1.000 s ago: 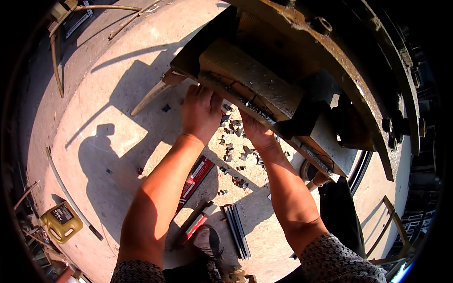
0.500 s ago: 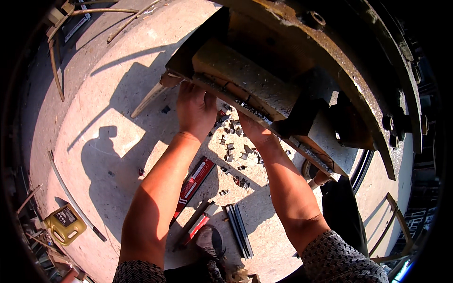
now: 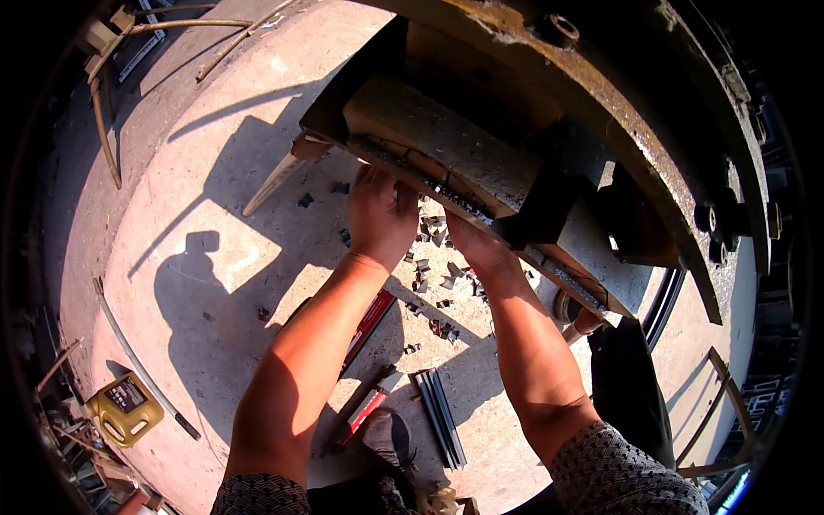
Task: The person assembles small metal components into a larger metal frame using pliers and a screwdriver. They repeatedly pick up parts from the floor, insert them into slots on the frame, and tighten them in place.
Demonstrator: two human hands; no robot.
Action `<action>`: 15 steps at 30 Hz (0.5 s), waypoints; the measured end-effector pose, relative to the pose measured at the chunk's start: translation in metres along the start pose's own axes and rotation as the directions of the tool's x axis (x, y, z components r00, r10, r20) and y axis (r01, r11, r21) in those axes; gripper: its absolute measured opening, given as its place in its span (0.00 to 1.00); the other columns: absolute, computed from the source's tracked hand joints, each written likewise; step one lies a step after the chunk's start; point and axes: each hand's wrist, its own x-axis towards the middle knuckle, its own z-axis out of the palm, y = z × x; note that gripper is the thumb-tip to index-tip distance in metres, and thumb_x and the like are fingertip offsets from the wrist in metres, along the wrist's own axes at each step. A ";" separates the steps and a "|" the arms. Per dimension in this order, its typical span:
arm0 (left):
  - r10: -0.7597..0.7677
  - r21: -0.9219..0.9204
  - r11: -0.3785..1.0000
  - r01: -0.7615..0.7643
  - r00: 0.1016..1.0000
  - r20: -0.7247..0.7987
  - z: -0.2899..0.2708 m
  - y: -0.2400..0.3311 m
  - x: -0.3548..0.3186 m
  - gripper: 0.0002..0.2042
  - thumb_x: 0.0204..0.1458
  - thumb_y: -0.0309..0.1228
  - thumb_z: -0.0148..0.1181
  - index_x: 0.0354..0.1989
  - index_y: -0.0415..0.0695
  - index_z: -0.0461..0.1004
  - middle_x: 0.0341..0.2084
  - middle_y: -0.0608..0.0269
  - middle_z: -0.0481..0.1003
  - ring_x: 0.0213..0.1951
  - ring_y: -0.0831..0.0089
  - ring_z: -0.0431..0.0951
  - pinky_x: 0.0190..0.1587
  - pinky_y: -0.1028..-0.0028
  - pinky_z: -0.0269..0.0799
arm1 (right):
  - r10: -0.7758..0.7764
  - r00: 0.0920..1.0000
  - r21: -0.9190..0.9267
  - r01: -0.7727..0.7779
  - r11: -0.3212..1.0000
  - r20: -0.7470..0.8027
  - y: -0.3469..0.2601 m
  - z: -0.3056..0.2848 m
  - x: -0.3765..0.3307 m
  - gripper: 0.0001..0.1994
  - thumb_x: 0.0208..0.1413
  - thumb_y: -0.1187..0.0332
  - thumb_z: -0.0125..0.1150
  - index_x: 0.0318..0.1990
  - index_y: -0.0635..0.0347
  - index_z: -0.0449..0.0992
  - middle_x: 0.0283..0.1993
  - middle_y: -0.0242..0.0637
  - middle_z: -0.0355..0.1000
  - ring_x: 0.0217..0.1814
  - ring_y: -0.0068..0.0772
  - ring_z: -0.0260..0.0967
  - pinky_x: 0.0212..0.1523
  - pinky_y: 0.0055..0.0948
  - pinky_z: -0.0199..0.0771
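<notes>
A large rusty metal assembly (image 3: 532, 172) with a curved outer rim fills the upper right. A long tan block (image 3: 446, 146) sits on its lower edge. My left hand (image 3: 379, 215) presses up against the underside of that edge, fingers curled on it. My right hand (image 3: 472, 245) reaches under the same edge a little to the right; its fingers are hidden beneath the metal. Small dark metal pieces (image 3: 433, 257) lie scattered on the concrete just below both hands.
On the concrete floor (image 3: 206, 257) lie a red tool (image 3: 365, 322), another red-handled tool (image 3: 360, 416) and a bundle of dark rods (image 3: 439, 416). A yellow jug (image 3: 124, 410) stands at the lower left. Bent rods (image 3: 103, 112) lie at the upper left. My shoe (image 3: 386, 442) shows below.
Both hands stay under the assembly's edge. The view has shifted slightly, and the left hand has crept a little up toward the metal.
</notes>
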 end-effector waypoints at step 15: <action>0.063 0.144 0.988 -0.061 0.998 -0.012 -0.014 -0.010 0.013 0.10 0.49 0.22 0.61 0.40 0.41 0.79 0.42 0.47 0.79 0.48 0.42 0.76 0.52 0.54 0.74 | -0.338 0.923 -0.362 0.256 0.896 -0.186 -0.001 0.026 -0.005 0.26 0.51 0.58 0.70 0.57 0.57 0.76 0.59 0.46 0.74 0.62 0.53 0.69 0.63 0.48 0.66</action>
